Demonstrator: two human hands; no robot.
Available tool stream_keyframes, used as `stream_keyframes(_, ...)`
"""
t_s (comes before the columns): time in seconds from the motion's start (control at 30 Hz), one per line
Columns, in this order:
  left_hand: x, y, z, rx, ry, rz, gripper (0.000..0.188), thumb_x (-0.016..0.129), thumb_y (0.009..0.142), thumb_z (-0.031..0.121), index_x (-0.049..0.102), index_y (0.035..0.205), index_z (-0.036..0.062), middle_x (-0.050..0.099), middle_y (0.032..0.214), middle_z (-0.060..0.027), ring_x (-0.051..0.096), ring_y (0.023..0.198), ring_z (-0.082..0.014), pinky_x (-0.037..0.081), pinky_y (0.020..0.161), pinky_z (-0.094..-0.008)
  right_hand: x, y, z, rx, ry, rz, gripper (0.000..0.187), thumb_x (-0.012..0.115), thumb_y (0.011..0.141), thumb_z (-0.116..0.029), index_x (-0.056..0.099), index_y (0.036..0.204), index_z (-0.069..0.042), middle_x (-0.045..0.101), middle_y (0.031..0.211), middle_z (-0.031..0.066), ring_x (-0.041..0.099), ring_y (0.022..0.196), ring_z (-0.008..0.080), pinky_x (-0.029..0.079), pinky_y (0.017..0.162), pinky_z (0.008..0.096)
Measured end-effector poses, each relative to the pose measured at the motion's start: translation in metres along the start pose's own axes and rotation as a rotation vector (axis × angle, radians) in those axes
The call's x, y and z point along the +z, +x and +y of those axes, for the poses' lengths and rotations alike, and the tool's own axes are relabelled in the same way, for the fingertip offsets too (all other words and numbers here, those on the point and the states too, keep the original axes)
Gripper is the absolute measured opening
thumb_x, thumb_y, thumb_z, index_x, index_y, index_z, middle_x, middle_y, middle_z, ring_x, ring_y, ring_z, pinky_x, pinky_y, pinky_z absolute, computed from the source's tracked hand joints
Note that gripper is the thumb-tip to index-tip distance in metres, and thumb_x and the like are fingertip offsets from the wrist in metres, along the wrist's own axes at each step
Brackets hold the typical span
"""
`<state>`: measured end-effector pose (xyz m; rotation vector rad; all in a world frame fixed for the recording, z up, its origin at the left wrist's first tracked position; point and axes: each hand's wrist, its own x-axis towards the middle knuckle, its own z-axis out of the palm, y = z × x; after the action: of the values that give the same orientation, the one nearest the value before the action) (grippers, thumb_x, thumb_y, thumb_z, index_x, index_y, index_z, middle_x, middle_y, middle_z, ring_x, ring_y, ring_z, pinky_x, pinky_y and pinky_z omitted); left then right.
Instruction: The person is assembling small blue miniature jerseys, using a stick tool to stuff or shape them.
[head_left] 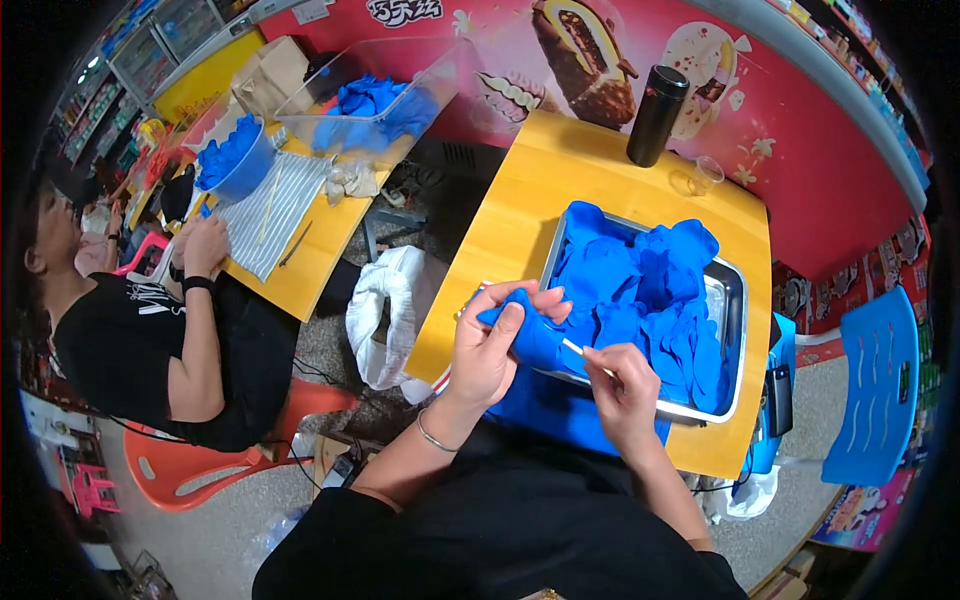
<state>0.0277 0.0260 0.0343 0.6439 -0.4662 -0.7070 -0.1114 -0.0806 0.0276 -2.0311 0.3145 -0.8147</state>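
I am pinching a thin pale stick [575, 349] between the fingertips of my right hand [622, 388], and its far end is disappearing into the folded blue cloth piece [528, 335] that my left hand [492, 345] is gripping — thumb [505, 328] laid along the fabric, fingers curled over its top. Both hands are closed on what they are holding, hovering just above the near edge of the yellow wooden table [520, 200] and meeting at the corner of a metal tray [735, 300]. The tray is lying right beside my hands and is heaped with more blue cloth pieces [640, 290], some spilling over its near rim toward a flat blue sheet [560, 410] under my wrists. A thin bracelet [432, 436] is sitting on my left wrist.

Farther back on the table a dark cylindrical flask [655, 115] is standing upright, with a small clear cup [706, 175] near it. To my right a blue plastic chair [880, 385] is standing apart from the table; to my left a white bag [385, 310] is slumping on the floor.

Beyond that another person in a black top [130, 340] is sitting at a second yellow table [310, 250] — their hand [205, 245] resting by a striped cloth [270, 212], with a blue bowl [240, 160] and a clear bin of blue material [370, 100] on it.
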Motion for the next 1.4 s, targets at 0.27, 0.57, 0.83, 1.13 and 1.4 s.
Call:
stream_keyframes(0.27,0.001,-0.001,0.002,0.034,0.049,-0.044,0.035,0.048,0.093,0.015,0.044,0.124,-0.0026,0.057,0.114,-0.0219,0.060,0.102,-0.0295,0.047,0.090,-0.0408,0.005,-0.005,-0.021,0.470,0.483,-0.147,0.009,0.057,0.086,-0.003,0.056,0.095,-0.001,0.055,0.076,0.0032,0.047,0.058,0.0058,0.036,0.047,0.0189)
stream_keyframes(0.57,0.002,-0.002,0.005,0.118,0.260,-0.036,0.039,0.046,0.094,0.013,0.039,0.130,-0.0016,0.057,0.115,-0.0221,0.059,0.103,-0.0263,0.047,0.090,-0.0374,0.014,-0.008,-0.015,0.182,0.174,-0.011,0.009,0.056,0.087,-0.004,0.057,0.096,-0.002,0.055,0.081,0.0043,0.051,0.066,0.0067,0.038,0.055,0.0162)
stream_keyframes(0.83,0.002,-0.003,-0.002,-0.006,0.063,-0.038,0.041,0.045,0.095,0.016,0.038,0.131,-0.0020,0.057,0.115,-0.0210,0.059,0.103,-0.0272,0.046,0.092,-0.0379,0.015,-0.017,-0.014,0.737,1.083,-0.158,0.011,0.056,0.088,-0.006,0.055,0.099,-0.005,0.055,0.080,0.0036,0.049,0.065,0.0058,0.037,0.053,0.0158)
stream_keyframes(1.13,-0.005,0.001,0.012,-0.095,0.176,-0.159,0.039,0.047,0.094,0.016,0.042,0.128,-0.0029,0.058,0.115,-0.0195,0.058,0.105,-0.0269,0.046,0.092,-0.0374,-0.007,-0.004,-0.002,-0.020,-0.104,-0.049,0.012,0.061,0.079,0.007,0.059,0.089,0.000,0.056,0.077,0.0047,0.048,0.063,0.0060,0.038,0.052,0.0207)
stream_keyframes(1.4,0.004,-0.004,-0.005,-0.016,0.081,-0.020,0.042,0.045,0.095,0.016,0.036,0.132,-0.0011,0.053,0.121,-0.0199,0.058,0.105,-0.0259,0.045,0.092,-0.0370,0.014,-0.016,-0.014,0.557,0.639,-0.064,0.011,0.055,0.088,-0.007,0.053,0.098,-0.004,0.054,0.077,0.0023,0.040,0.055,0.0034,0.030,0.046,0.0173)
